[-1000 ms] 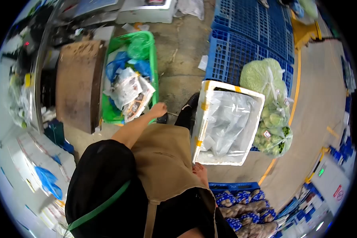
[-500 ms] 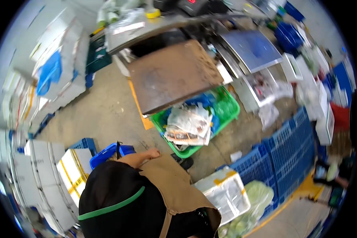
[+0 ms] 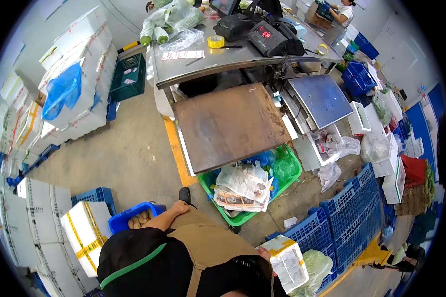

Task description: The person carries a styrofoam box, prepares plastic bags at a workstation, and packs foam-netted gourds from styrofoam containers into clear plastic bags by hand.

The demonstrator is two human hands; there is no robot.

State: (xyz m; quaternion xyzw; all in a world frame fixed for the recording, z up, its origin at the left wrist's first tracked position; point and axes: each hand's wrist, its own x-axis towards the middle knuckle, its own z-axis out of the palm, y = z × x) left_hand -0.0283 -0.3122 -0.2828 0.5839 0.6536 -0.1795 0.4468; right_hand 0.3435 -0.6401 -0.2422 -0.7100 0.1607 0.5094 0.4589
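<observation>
In the head view, you stand above the floor in a brown apron [image 3: 208, 235]. Your left hand [image 3: 180, 207] is in front of the apron, with its fingers curled inward. I see nothing in it, but the inside of the hand is hidden, so I cannot tell if it holds something. Your right hand [image 3: 264, 253] is at the near side of the foam box [image 3: 272, 245]. Only a part of this hand shows beside the apron; how far its fingers are open, and whether they grip the box, I cannot tell.

The box is at your lower right. It has yellow tape on its rim and a shiny plastic lining inside. A bag of pale green vegetables [image 3: 316, 267] is just beside it, and the blue pallets [image 3: 354, 213] lie beyond.

Ahead of you is the green bin [image 3: 240, 219], in which papers [image 3: 244, 184] lie among blue and green plastic. Behind it there is a brown board [image 3: 230, 126], and farther the metal bench [image 3: 233, 59], carrying a tape roll [image 3: 215, 41] and a display [image 3: 266, 38] with red digits. Near your left forearm is a blue tub [image 3: 119, 223] with brown round things inside. At the top right, another person [image 3: 343, 17] is near a carton [image 3: 319, 16].
</observation>
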